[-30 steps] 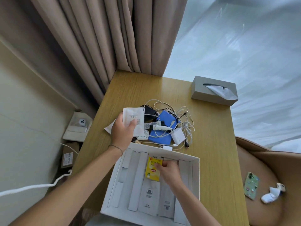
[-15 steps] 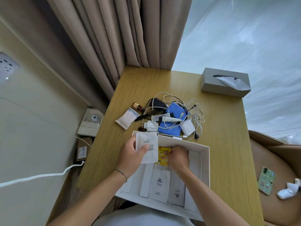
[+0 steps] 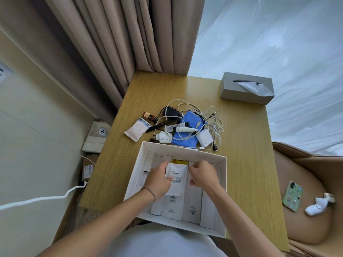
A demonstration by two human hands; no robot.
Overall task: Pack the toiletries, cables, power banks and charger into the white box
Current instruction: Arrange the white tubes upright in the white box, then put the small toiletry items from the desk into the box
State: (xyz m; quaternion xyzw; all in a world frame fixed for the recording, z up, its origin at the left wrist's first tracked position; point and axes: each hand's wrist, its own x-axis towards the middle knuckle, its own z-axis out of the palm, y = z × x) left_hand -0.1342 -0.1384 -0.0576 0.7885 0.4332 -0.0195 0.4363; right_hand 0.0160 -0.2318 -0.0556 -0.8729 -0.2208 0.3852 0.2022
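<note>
The white box [image 3: 223, 175] lies open at the near table edge, with flat white sachets [image 3: 172, 206] on its floor. Inside it, my left hand [image 3: 158, 179] grips a white sachet [image 3: 176, 179] by its left edge. My right hand [image 3: 202, 175] hovers at the sachet's right side with fingers curled; whether it touches anything is unclear. A yellow packet [image 3: 178, 161] peeks out behind the sachet. Beyond the box lie a blue power bank [image 3: 191, 118], white cables [image 3: 213, 123], a white charger [image 3: 204, 138], a tube [image 3: 176, 128], a small brown bottle [image 3: 148, 115] and another white packet [image 3: 136, 129].
A grey tissue box [image 3: 246, 88] stands at the table's far right corner. Curtains [image 3: 130, 34] hang behind the table. On the tan seat to the right lie a phone [image 3: 292, 196] and a small white item [image 3: 318, 205]. Cardboard boxes [image 3: 96, 138] sit on the floor to the left.
My left hand carried the white sachet from the pile into the box and lowered it over the yellow packet. My right hand let go of the yellow packet and shifted right.
</note>
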